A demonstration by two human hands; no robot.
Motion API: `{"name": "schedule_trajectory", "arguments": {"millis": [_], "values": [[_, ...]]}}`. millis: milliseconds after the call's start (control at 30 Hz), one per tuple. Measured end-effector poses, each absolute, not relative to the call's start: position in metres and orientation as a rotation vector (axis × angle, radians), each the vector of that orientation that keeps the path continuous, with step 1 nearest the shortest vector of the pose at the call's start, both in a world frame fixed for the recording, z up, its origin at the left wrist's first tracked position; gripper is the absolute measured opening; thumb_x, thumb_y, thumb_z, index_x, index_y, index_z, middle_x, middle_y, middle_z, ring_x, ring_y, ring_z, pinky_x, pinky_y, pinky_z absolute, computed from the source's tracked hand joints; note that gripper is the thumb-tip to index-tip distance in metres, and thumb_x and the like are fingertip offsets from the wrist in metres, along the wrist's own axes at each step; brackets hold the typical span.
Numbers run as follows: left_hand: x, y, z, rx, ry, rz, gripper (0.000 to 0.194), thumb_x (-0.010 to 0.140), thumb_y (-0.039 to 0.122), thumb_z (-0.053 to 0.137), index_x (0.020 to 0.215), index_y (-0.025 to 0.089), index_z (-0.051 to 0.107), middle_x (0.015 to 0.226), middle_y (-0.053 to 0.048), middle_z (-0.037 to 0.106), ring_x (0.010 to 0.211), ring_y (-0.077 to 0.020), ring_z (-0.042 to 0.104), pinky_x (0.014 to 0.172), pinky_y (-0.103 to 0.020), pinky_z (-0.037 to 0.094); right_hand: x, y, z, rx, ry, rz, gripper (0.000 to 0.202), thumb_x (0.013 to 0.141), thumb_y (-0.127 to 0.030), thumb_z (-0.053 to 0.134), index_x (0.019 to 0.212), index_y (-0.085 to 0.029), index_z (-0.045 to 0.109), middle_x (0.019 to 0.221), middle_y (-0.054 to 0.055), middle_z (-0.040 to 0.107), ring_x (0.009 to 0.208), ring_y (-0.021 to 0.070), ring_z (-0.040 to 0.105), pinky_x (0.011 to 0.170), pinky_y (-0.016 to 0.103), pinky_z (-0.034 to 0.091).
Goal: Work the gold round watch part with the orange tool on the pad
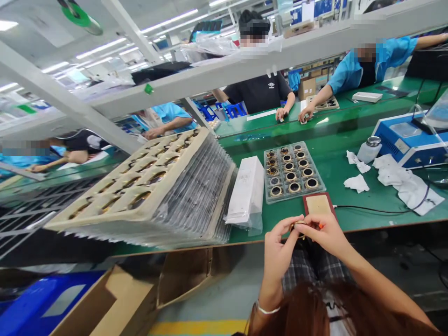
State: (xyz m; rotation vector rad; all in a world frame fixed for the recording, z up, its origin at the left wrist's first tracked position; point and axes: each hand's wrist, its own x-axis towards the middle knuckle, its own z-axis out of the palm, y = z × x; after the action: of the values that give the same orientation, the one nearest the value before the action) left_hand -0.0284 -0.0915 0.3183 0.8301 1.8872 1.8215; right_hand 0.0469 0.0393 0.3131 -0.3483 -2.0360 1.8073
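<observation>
My left hand (280,247) and my right hand (327,233) meet just in front of the bench edge, above my lap. Between their fingertips they pinch a small round gold-rimmed part (297,226), mostly covered by the fingers. A bit of orange (321,226) shows at my right hand; what it belongs to is unclear. Right behind the hands lies a dark red pad with a cream top (318,205), a black cable leading off it. Beyond it sits a clear plastic tray (318,189) holding rows of round gold-rimmed pieces, most with dark faces.
A tall stack of trays (196,186) stands left, beside a long white box (245,186). Crumpled white tissues (402,179), a pump bottle (369,149) and a blue machine (402,140) are on the right. A grey beam (210,77) crosses above. Co-workers sit opposite.
</observation>
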Motion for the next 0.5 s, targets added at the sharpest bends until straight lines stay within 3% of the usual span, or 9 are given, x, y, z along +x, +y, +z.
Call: {"name": "schedule_trajectory", "arguments": {"millis": [500], "values": [[-0.0337,-0.0854,0.3195,0.525,1.445,1.86,0.039,0.074,0.031,0.079,0.11,0.016,0.074,0.117,-0.013,0.071,0.11,-0.0248,0.067,0.097,-0.034,0.052,0.0459,0.0455,0.3043,-0.349,-1.946,2.012,0.053,0.081,-0.065,0.063,0.06,-0.018,0.05,0.051,-0.003,0.048,0.048,0.0094,0.041,0.046,0.023,0.031]]}}
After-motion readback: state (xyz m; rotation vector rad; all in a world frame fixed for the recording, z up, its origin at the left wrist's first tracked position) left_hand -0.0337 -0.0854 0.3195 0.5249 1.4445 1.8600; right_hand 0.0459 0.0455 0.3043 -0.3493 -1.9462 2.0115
